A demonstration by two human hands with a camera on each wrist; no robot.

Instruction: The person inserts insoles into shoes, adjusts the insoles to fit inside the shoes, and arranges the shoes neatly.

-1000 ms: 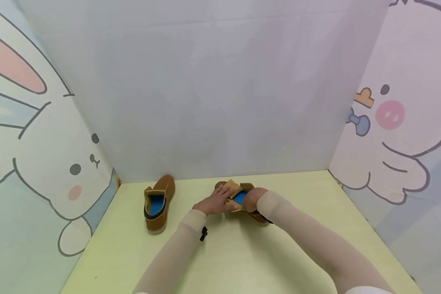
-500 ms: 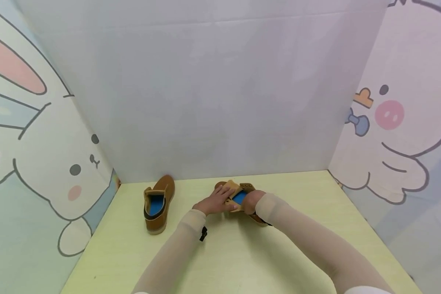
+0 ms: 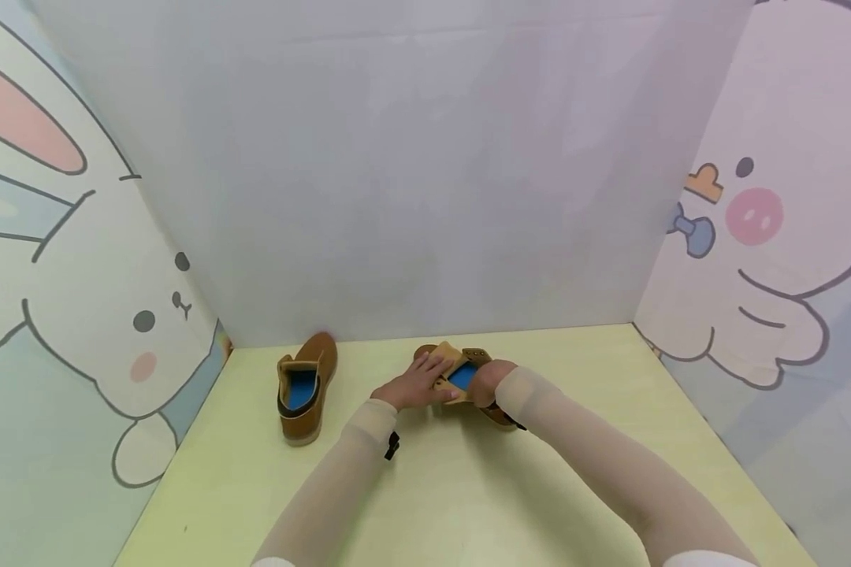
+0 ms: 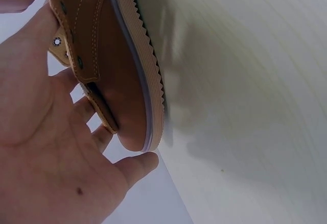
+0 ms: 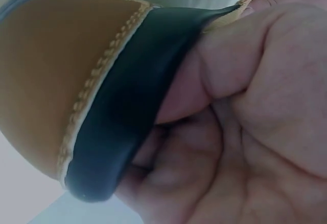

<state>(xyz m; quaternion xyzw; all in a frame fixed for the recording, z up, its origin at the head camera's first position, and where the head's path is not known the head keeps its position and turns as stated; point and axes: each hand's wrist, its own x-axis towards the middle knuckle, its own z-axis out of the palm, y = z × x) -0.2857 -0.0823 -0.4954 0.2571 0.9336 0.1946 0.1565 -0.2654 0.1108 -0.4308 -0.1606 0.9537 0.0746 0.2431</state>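
A brown leather shoe (image 3: 499,418) with a tan tongue (image 3: 447,351) and blue insole (image 3: 462,376) stands on the table, toe towards the back left. My left hand (image 3: 415,386) lies across its front part, fingers stretched over the tongue. Seen from the left wrist, the little finger sticks out past the shoe's toe (image 4: 135,132). My right hand (image 3: 489,381) reaches down into the opening at the heel end. In the right wrist view, thumb and fingers (image 5: 173,168) go inside the dark padded collar (image 5: 117,96); their tips are hidden.
A second brown shoe (image 3: 301,428) with a blue insole stands to the left, toe pointing to the back wall (image 3: 425,197). Side walls with a cartoon rabbit (image 3: 113,291) and a white cartoon animal (image 3: 773,205) flank the pale yellow table (image 3: 411,504).
The head view has shifted very slightly. Both hands and both shoes keep nearly the same places, with no clear movement.
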